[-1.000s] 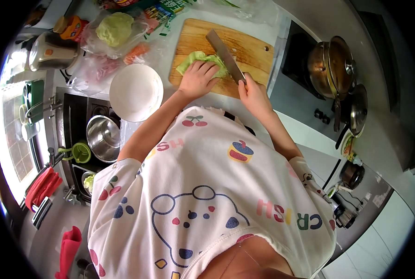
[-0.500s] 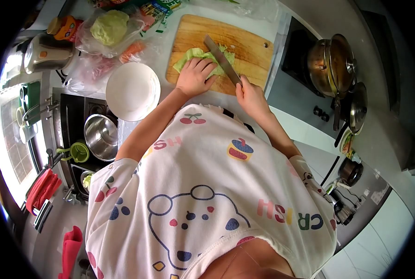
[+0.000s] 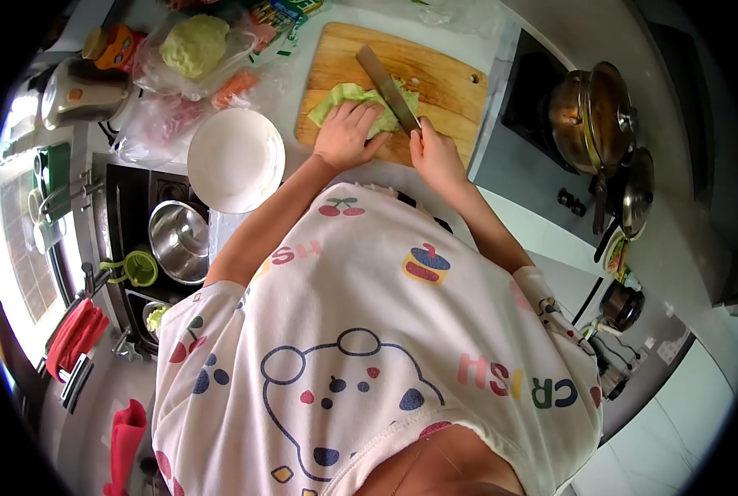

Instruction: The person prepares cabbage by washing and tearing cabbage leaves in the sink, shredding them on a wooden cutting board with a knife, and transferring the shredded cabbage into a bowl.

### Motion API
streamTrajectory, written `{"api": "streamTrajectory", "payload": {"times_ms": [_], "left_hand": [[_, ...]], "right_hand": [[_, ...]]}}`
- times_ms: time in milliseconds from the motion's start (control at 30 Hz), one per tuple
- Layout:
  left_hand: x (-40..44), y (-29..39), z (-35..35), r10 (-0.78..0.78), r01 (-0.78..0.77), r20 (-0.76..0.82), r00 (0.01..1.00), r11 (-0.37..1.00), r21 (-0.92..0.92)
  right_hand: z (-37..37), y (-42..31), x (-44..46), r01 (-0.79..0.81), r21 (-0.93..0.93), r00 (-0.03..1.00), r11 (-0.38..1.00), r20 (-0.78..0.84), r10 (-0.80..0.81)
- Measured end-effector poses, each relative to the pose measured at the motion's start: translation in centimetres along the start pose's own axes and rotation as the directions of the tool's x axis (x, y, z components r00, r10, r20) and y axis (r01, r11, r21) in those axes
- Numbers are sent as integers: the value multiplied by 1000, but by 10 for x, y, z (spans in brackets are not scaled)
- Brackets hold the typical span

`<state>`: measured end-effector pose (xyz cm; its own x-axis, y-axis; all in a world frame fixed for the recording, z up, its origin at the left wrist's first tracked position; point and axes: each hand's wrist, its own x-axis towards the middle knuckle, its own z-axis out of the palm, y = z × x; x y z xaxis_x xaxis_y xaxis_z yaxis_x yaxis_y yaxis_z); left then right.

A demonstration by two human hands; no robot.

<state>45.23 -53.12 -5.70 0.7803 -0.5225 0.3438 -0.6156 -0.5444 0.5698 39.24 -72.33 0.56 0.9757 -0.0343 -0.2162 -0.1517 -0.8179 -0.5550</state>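
Pale wood: the board [image 3: 443,74], lying on the worktop [image 3: 369,15]. Greens [image 3: 336,97] sit on it, towards its left edge and nearer its near edge than its far one, heaped under the left hand [image 3: 348,136]. That hand is palm down, fingers a little parted and reaching towards the board's far edge; whether the tips pinch or merely press, cannot tell. Right hand [image 3: 439,157] near the board's near edge, fingers wrapped round the handle of the knife [image 3: 379,73]. Blade slants, its tip towards the board's far left corner, handle towards the near right. Heap's long axis runs roughly left to right, so the blade lies across its right end; some green shows right of the steel. Step in hand, by my judgement: slicing. A further stroke would call for a firm press on the heap, fingertips held back from the edge, the blade set a little leftward. Blade's contact with the wood too small to tell. White bowl [image 3: 236,161] off the board's near left corner.
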Motion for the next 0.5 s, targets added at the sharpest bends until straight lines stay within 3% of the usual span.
{"api": "streamTrajectory", "payload": {"times_ms": [167,500], "left_hand": [[-3,-4,0,37,-38,-28,999,999,-17],[-4,-5,6,25,-26,-73,997,999,-23]], "right_hand": [[-10,7,-12,39,81,998,996,-58,-34],[-21,-1,-27,44,-32,999,999,14,-44]]}}
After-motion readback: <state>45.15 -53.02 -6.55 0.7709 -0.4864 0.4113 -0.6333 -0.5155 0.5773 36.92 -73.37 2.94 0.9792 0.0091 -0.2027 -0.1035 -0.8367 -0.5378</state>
